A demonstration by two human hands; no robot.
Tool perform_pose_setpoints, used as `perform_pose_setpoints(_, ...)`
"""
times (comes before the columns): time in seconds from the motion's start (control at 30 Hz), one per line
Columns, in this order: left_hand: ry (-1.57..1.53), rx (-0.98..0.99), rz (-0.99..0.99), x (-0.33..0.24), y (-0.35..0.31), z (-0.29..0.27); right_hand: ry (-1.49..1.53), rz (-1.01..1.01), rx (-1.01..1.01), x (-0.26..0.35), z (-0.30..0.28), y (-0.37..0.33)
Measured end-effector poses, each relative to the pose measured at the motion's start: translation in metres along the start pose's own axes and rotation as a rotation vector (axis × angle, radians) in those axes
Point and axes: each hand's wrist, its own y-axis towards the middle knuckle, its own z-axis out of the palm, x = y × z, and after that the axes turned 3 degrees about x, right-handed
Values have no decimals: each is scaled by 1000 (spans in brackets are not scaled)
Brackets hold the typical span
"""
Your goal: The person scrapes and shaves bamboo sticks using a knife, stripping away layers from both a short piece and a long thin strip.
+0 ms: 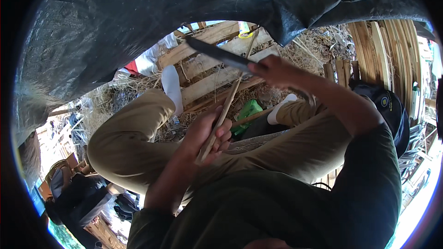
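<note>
My left hand [199,133] is closed around the lower part of a thin split wooden stick [229,99], which slants up and away over my lap. My right hand [276,71] grips a machete [217,54] by its handle. The dark blade points to the far left and crosses the stick's upper part; whether the two touch I cannot tell. Most of the handle is hidden by my fingers, though a curved end [312,99] shows below my right wrist.
A dark plastic sheet [138,14] hangs across the far side. Pale planks [207,83] lie on straw beyond my legs. By my right foot is a green plastic bag [249,113]. Long wooden slats [387,55] stand at right, near a black cap-like item [392,115].
</note>
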Motion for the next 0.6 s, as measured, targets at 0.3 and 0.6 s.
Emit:
perform_pose_setpoints(0.3,127,-46,1,0,-4,1,125,-45,27,-7,4,-5)
perform_pose_setpoints(0.6,184,-74,28,0,-8,3,78,-75,60,2,10,-14)
